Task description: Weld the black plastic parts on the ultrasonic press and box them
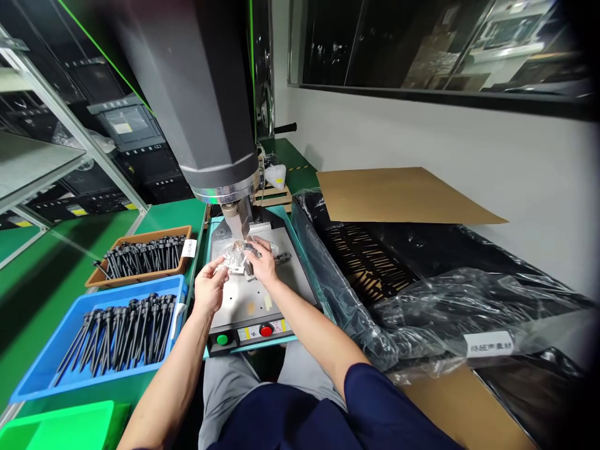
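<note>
My left hand (212, 285) is closed in a pinch at the left side of a metal fixture (238, 270). Whatever sits between its fingertips is too small to make out. My right hand (264, 259) curls over the right side of the same fixture, its fingers closed around a small dark part (252, 250). Shiny, clear-looking material (233, 257) lies between the two hands. Just above them hangs the metal head (237, 219) of a press-like machine (206, 94). Beneath the fixture is a grey metal plate (239, 306).
To the left stand a blue bin (42, 369) and a brown bin (140, 281), both with black rod-like parts, and a green bin (70, 425). A plastic-lined box (337, 294) stands right, with cardboard (403, 194) over it. Green (222, 339) and red (266, 330) buttons line the front edge.
</note>
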Demonstrator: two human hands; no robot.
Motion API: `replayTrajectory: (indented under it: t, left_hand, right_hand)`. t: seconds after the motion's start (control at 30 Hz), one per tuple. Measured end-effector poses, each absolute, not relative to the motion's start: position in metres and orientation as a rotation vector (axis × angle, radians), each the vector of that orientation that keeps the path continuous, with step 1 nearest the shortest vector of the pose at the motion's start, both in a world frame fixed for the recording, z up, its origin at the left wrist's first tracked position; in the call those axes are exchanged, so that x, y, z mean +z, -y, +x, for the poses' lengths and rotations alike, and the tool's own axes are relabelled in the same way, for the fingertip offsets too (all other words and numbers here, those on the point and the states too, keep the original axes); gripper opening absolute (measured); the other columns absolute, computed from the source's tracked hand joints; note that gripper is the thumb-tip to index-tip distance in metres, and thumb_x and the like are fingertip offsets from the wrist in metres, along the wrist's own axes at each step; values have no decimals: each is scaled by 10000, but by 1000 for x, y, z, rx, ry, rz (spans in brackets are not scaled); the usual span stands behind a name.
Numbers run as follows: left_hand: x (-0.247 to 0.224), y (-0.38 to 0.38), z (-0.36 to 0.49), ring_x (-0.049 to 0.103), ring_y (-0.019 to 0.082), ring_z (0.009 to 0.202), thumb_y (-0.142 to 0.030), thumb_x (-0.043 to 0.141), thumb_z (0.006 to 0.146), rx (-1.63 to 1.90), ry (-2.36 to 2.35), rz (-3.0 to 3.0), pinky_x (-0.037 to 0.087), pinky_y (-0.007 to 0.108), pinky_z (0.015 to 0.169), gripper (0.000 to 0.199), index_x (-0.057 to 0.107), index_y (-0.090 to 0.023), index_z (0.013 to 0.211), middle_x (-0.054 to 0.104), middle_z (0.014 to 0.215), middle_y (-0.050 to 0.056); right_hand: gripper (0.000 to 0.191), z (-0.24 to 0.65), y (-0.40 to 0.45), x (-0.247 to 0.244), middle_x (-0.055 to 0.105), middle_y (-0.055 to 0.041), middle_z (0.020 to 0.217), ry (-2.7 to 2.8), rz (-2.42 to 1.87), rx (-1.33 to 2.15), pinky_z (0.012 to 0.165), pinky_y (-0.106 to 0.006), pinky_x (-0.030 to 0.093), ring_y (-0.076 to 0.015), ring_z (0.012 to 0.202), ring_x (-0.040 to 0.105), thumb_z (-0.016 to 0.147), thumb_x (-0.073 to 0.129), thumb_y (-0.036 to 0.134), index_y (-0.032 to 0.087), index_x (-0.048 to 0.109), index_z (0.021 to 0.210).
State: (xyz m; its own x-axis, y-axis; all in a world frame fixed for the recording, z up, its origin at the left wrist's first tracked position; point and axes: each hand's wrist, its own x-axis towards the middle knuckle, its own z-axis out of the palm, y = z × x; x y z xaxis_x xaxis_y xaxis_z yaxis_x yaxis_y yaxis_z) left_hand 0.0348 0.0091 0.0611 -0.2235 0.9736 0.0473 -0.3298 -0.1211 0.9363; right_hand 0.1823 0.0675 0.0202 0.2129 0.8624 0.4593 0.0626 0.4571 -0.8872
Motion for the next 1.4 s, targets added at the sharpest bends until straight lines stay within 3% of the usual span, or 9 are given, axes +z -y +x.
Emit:
replayTrajectory:
  t: [0.37,0.5,0.67,0.87,0.97,1.13,1.2,1.3,1.4]
  left_hand:
    - [53,-20,26,600,88,637,-308,876,561,1563,-1078,904,440,219,567,477,717,-142,979,707,944,73]
    - [53,-22,24,618,101,652,-307,882,547,1558,-1089,887,443,217,564,501,716,-131,986,705,1002,99]
    - [49,-25,23,617,105,658,-305,881,550,1534,-1092,899,433,210,554,517,721,-126,1007,713,951,95]
    - [39,-32,21,612,90,672,-300,860,584,1508,-1101,980,437,209,554,546,700,-136,1080,644,1234,159]
    - [38,-36,21,627,101,673,-301,853,583,1512,-1119,987,423,208,530,569,692,-136,1103,627,1258,170]
    - [38,-40,19,623,96,658,-278,814,611,1520,-1163,1034,391,205,505,583,672,-144,1161,621,1264,159]
    - [38,-42,17,619,96,647,-260,792,622,1514,-1187,1052,387,207,504,607,656,-141,1201,642,1224,154]
    - [38,-46,12,601,85,605,-224,756,613,1513,-1219,1078,388,213,502,661,628,-141,1256,649,1206,158]
    - [37,-53,4,576,55,570,-186,711,600,1528,-1221,1103,391,212,496,691,612,-178,1284,560,1353,166]
  right_hand:
    - [294,174,-98,28,631,-89,1175,1146,-889,968,1044,-388,416,-237,1140,567,732,683,338,188,689,985]
    - [195,180,-101,26,668,-73,1136,1207,-895,920,1078,-393,376,-226,1142,569,795,588,325,201,707,887]
    - [208,181,-104,23,676,-81,1150,1183,-895,929,1071,-394,380,-244,1145,572,742,635,342,194,718,862]
    - [368,191,-103,15,671,-77,1222,878,-821,1258,971,-367,453,-250,1168,579,734,565,336,183,702,1039]
    - [397,201,-98,16,659,-71,1251,734,-757,1394,904,-360,479,-259,1202,554,791,500,416,182,706,1036]
    - [614,210,-92,22,702,-80,1155,454,-628,1570,825,-344,510,-267,1142,582,815,422,731,203,721,913]
    - [480,209,-95,25,723,-75,1083,317,-699,1574,776,-316,520,-243,1058,620,812,538,655,207,708,845]
    - [145,206,-102,29,743,-62,958,214,-818,1518,706,-279,517,-202,928,652,777,694,338,194,683,766]
    - [61,202,-106,31,745,-47,905,230,-830,1450,681,-275,508,-185,877,653,722,720,225,187,674,735]
